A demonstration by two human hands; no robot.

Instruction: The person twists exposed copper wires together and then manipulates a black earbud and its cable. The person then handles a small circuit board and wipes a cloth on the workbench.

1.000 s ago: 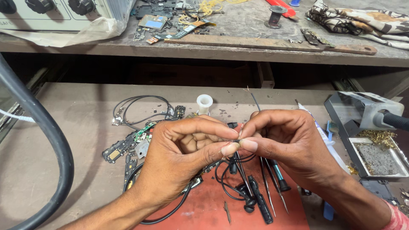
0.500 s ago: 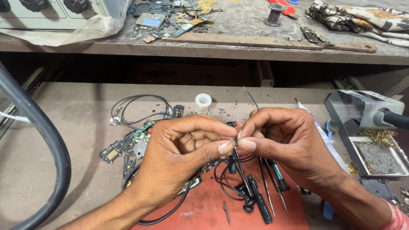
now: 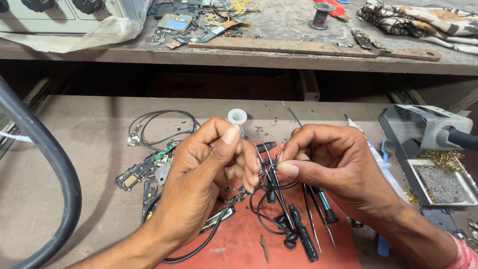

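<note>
While both hands hover above the red mat [image 3: 239, 244], the left hand [image 3: 209, 169] curls its fingers nearly closed, fingertips pinching thin wires [image 3: 269, 172]. The right hand [image 3: 328, 164] pinches the same bundle between thumb and forefinger (a tight, narrow grip). Black tweezers [image 3: 303, 241] lie on the mat just below.

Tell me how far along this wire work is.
Done: the wires' coloured strands are bared and fanned out. In hand: left hand and right hand pinch those strands between fingertips above the red mat. Left: the strands are not yet joined; the tweezers and small circuit boards lie untouched.
</note>
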